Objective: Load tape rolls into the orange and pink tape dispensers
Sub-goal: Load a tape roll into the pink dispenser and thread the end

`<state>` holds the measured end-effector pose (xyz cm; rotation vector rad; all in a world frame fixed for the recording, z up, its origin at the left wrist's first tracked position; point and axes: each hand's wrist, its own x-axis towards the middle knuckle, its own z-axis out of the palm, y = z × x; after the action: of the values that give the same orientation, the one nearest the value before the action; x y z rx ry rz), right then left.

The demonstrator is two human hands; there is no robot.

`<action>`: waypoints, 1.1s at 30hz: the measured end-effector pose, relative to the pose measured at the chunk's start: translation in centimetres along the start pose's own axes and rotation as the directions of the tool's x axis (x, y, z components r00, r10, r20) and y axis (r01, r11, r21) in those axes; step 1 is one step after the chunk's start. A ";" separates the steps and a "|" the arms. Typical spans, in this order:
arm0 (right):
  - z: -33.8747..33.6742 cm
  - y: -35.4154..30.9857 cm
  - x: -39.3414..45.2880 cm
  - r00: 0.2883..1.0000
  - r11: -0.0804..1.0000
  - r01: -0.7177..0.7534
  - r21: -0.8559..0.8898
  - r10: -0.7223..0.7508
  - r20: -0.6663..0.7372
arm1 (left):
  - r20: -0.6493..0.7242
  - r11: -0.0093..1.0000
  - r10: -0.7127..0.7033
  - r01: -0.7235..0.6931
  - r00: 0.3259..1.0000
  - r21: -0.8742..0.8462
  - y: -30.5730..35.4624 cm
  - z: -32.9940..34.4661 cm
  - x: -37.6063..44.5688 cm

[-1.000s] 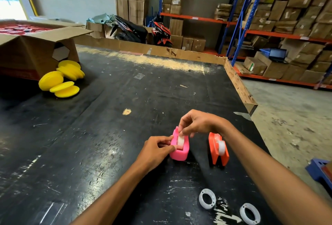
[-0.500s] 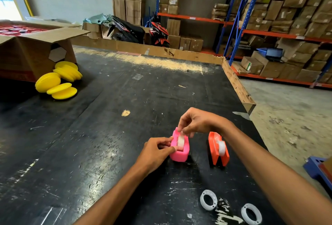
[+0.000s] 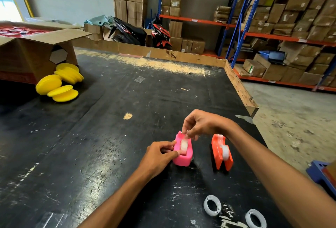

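Note:
A pink tape dispenser stands on the black table with a white tape roll seated in it. My left hand grips the dispenser's left side. My right hand hovers over its far end, thumb and forefinger pinched on the tape end. To the right stands an orange tape dispenser with a white tape roll in it, untouched.
Two white plastic rings lie near the table's front edge. Several yellow discs sit beside an open cardboard box at the far left. The table's right edge drops to a concrete floor. Shelves of boxes stand behind.
My right hand has lifted slightly above the pink dispenser's far end, fingers pinching the tape. My left hand keeps its hold. The orange dispenser has not moved.

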<state>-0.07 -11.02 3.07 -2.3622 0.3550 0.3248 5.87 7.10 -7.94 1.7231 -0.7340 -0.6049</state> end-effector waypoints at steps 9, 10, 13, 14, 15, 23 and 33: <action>-0.4 0.4 0.0 0.999 0.987 -0.034 0.160 0.029 0.035 | -0.005 1.000 0.009 -0.009 1.000 -0.011 0.1 0.0 -0.1; -0.5 0.4 0.0 0.999 0.981 -0.032 0.190 0.026 0.036 | -0.005 1.000 0.005 -0.005 1.000 -0.009 0.1 0.0 -0.1; -0.7 0.4 0.1 1.000 0.971 -0.007 0.238 0.003 0.017 | -0.001 1.000 0.002 -0.002 1.000 -0.007 0.0 0.0 0.0; -0.7 0.5 0.1 1.000 0.970 0.002 0.244 -0.004 0.009 | -0.001 1.000 0.003 -0.003 1.000 -0.004 0.0 -0.1 0.0; -0.9 0.6 0.2 1.000 0.969 0.008 0.248 -0.009 0.002 | -0.002 1.000 0.005 -0.005 1.000 -0.002 0.0 0.0 -0.1; -0.4 2.3 1.5 0.989 0.990 0.075 0.123 -0.058 -0.134 | -0.007 1.000 0.019 -0.019 1.000 0.010 0.2 -0.2 -0.2; 1.1 4.2 3.0 0.971 0.977 0.077 0.199 -0.029 -0.237 | -0.007 1.000 0.016 -0.016 1.000 -0.010 0.2 -0.1 -0.3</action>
<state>1.17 -13.71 -1.26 -2.2028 0.4135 -0.0166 5.73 7.31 -7.75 1.7081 -0.7385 -0.5902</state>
